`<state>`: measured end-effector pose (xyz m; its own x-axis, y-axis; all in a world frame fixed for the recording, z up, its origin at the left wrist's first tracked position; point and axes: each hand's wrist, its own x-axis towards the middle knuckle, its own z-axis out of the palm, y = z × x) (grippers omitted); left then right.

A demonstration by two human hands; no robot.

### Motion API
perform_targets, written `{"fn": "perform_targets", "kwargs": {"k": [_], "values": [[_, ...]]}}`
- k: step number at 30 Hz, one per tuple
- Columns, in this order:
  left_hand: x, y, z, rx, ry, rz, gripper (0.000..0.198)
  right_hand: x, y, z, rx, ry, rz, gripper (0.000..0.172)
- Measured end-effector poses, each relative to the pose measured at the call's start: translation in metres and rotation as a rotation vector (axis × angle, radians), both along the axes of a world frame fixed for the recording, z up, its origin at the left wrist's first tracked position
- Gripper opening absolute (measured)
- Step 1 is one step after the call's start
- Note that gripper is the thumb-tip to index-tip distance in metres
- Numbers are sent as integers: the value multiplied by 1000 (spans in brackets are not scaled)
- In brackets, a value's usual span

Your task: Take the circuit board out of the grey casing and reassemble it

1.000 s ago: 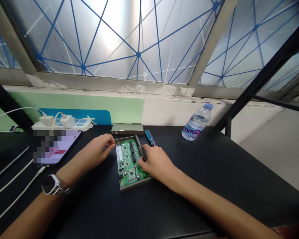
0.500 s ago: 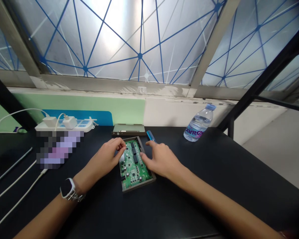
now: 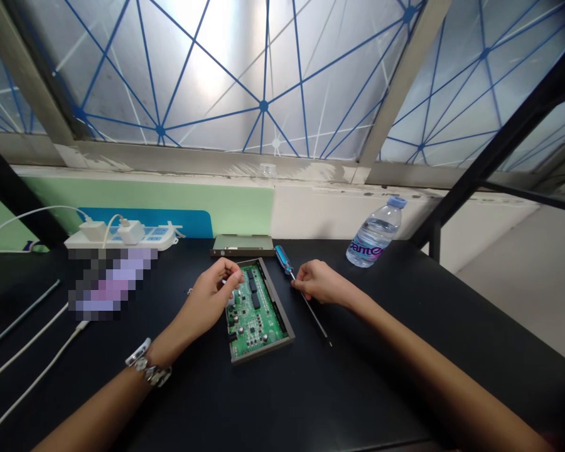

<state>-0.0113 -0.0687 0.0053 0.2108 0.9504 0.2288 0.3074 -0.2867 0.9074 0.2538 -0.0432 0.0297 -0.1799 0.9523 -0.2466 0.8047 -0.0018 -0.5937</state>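
Observation:
A green circuit board (image 3: 257,323) sits in an open grey metal case (image 3: 282,314) on the black table. Over the board's upper left edge hovers my left hand (image 3: 214,289), its thumb and fingertips drawn together; whatever they pinch, if anything, is too small to make out. To the right of the case, my right hand (image 3: 320,282) has its fingers closed on the shaft of a screwdriver (image 3: 283,260). The blue handle points toward the wall and the tip toward me. Tiny metal pieces, perhaps screws (image 3: 189,291), lie left of my left hand.
Behind the case, a flat metal cover (image 3: 242,245) lies against the wall. A water bottle (image 3: 375,233) stands at the back right. On the left are a power strip (image 3: 162,236) with plugs, white cables (image 3: 37,348) and a blurred-out object (image 3: 115,282).
My right hand has left the case's right side and moved right, where it now grips the screwdriver's shaft. My left hand has shifted slightly right, with the wrist turned.

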Motion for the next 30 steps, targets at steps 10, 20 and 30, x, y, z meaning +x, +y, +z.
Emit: {"fn": "perform_targets", "kwargs": {"k": [10,20,30], "values": [[9,-2,4,-324,-637,30,15,-27,18,30,173,935,8,30],[4,8,8,-500,-1119,254,17,-81,35,46,427,1144,71,14],[6,3,9,-517,-1142,250,14,-77,38,38,427,1143,45,9]]}}
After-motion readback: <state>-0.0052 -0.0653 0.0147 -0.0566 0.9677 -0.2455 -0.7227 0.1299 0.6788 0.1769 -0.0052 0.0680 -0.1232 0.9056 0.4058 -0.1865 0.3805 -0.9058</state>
